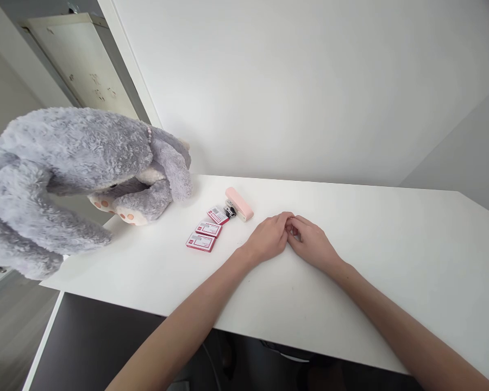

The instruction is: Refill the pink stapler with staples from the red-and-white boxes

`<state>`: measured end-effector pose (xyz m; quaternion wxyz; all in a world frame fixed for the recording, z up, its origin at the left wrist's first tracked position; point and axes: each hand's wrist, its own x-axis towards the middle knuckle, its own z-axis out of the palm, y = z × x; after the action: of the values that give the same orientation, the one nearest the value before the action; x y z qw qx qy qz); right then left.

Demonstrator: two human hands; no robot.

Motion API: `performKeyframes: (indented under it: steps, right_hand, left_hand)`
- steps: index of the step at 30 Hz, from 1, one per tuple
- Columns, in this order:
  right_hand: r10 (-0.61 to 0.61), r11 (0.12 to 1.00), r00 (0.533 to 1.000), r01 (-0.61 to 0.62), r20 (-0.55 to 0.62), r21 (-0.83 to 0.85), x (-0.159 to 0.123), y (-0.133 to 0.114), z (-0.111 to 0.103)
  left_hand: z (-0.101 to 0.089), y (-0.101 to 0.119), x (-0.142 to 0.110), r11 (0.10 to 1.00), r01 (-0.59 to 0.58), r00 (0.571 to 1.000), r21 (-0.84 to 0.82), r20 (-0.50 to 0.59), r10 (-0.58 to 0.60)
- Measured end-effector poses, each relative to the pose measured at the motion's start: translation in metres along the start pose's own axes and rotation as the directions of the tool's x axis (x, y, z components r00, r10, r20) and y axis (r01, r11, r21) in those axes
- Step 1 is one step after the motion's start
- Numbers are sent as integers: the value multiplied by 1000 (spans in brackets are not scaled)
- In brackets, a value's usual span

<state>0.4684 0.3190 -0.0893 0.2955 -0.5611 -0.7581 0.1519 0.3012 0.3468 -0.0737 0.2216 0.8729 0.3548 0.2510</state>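
Note:
My left hand (268, 238) and my right hand (311, 242) meet over the white table, fingertips touching and fingers curled in. A small reddish bit shows between them; the fingers hide most of it, so I cannot make out what it is. Left of my left hand lie three small red-and-white boxes with printed labels: a near box (201, 242), a middle box (208, 228) and a far box (218, 214). Beyond them rests a pink stapler (239, 203), with a small black-and-metal item (230, 210) against its side.
A big grey plush toy (81, 146) with floppy ears leans over the left end of the table (399, 250). A white wall (293, 92) runs along the back. The table's front edge crosses below my forearms.

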Motion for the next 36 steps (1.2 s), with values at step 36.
performKeyframes:
  steps: [36]
  right_hand:
    - [-15, 1000, 1000, 15, 0, 4, 2, 0, 0]
  left_hand:
    - [0, -1, -1, 1000, -1, 1000, 12, -5, 1]
